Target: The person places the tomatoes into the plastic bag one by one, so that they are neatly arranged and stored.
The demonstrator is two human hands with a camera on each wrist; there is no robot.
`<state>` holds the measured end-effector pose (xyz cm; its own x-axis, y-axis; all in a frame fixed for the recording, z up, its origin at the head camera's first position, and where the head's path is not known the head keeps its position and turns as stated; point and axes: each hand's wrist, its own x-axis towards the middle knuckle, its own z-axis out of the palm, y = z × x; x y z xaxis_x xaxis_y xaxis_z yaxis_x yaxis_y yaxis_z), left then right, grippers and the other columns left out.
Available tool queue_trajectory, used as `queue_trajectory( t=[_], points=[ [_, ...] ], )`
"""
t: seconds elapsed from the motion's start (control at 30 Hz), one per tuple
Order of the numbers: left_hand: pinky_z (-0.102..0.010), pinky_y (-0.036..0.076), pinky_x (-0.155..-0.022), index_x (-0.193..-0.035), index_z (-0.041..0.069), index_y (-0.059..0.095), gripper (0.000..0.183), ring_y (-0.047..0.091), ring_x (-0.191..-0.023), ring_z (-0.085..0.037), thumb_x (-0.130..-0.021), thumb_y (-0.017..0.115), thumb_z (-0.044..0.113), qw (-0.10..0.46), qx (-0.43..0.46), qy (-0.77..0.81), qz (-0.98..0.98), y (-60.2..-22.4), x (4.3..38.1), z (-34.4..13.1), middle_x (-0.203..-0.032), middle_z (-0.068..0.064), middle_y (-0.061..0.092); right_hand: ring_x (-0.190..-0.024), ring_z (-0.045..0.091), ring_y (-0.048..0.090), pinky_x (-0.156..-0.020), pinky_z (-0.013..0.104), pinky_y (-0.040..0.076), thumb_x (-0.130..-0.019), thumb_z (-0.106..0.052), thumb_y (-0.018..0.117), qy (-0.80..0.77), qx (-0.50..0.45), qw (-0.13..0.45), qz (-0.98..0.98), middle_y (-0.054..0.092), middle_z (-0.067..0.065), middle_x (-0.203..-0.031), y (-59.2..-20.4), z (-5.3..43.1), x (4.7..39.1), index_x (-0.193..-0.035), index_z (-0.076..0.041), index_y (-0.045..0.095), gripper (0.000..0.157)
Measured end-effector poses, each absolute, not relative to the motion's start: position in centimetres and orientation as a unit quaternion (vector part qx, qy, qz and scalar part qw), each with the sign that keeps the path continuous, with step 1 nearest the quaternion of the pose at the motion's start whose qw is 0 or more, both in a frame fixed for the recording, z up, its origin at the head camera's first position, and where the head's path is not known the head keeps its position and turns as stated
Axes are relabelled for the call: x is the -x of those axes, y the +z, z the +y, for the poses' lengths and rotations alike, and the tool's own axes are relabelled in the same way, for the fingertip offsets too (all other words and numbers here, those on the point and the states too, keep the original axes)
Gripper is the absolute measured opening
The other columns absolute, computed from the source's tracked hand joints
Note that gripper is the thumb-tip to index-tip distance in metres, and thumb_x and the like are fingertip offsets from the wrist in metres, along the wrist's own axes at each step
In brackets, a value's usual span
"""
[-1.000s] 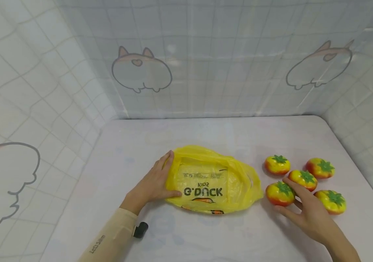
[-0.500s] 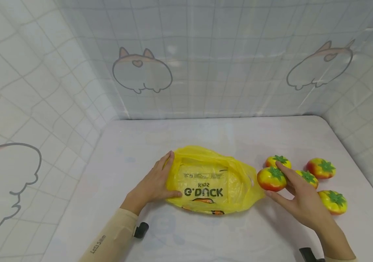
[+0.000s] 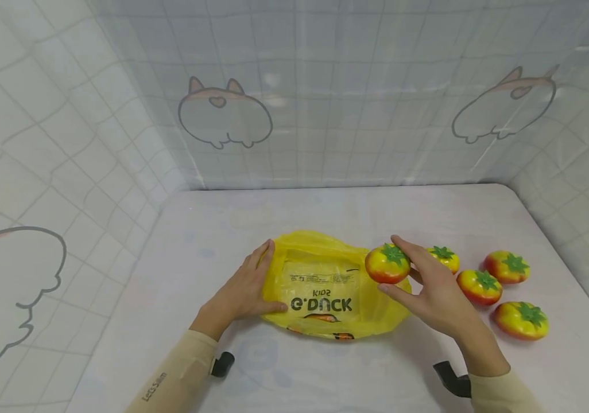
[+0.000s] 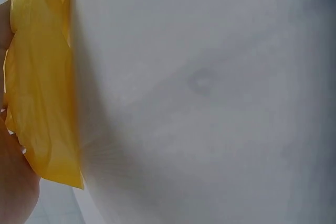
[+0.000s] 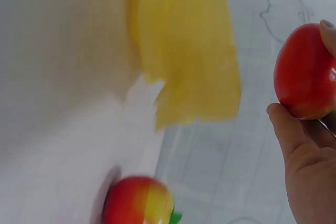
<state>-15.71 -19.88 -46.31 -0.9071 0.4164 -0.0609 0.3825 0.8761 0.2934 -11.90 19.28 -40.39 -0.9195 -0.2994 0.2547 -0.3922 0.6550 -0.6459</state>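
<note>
Right of centre, the right hand pinches a glossy fruit aptly by its sides — likely light, stiff, slippery; the left hand, fingers spread, touches the bag.

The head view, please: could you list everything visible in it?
Wall panels: 3, greyish white, back and sides
Animal outlines: 3, grey and pink, two at back, one left
Tabletop: 1, whitish, between the wall panels
Bag: 1, yellow, mid-tabletop
Raised fruit: 1, red-yellow with green top, over the bag's right end
Other fruits: 4, red-yellow with green tops, right of the bag
Wrist devices: 2, black, lower left and lower right
Sleeves: 2, beige, lower edge
Left hand: 1, touching the bag's left end
Right hand: 1, holding the raised fruit
</note>
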Motion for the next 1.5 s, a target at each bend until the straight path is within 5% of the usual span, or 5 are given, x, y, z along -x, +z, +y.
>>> queue_trajectory(
  t=[0.97,1.5],
  points=[
    [-0.051,0.033,-0.121,-0.166,0.010,-0.002,0.136,0.026,-0.154,-0.036,-0.075,0.077,0.074,0.063,-0.212,0.128,0.967,-46.0,16.0,-19.5,-0.173,-0.010,0.003,-0.126,0.027,0.059,-0.105,0.045,0.053,-0.092,-0.048,0.076,0.370,-0.239,-0.021,-0.897,0.055,0.011,-0.147,-43.0,7.4,16.4,-0.155,-0.007,0.041,0.083],
    [-0.050,0.035,-0.120,-0.166,0.010,-0.003,0.137,0.027,-0.153,-0.036,-0.074,0.078,0.073,0.063,-0.210,0.131,0.967,-46.2,15.5,-19.7,-0.173,-0.010,0.003,-0.124,0.028,0.059,-0.106,0.043,0.052,-0.086,-0.036,0.085,0.357,-0.223,-0.024,-0.907,0.050,0.011,-0.145,-45.5,4.7,17.2,-0.148,-0.009,0.047,0.077]
  ],
)
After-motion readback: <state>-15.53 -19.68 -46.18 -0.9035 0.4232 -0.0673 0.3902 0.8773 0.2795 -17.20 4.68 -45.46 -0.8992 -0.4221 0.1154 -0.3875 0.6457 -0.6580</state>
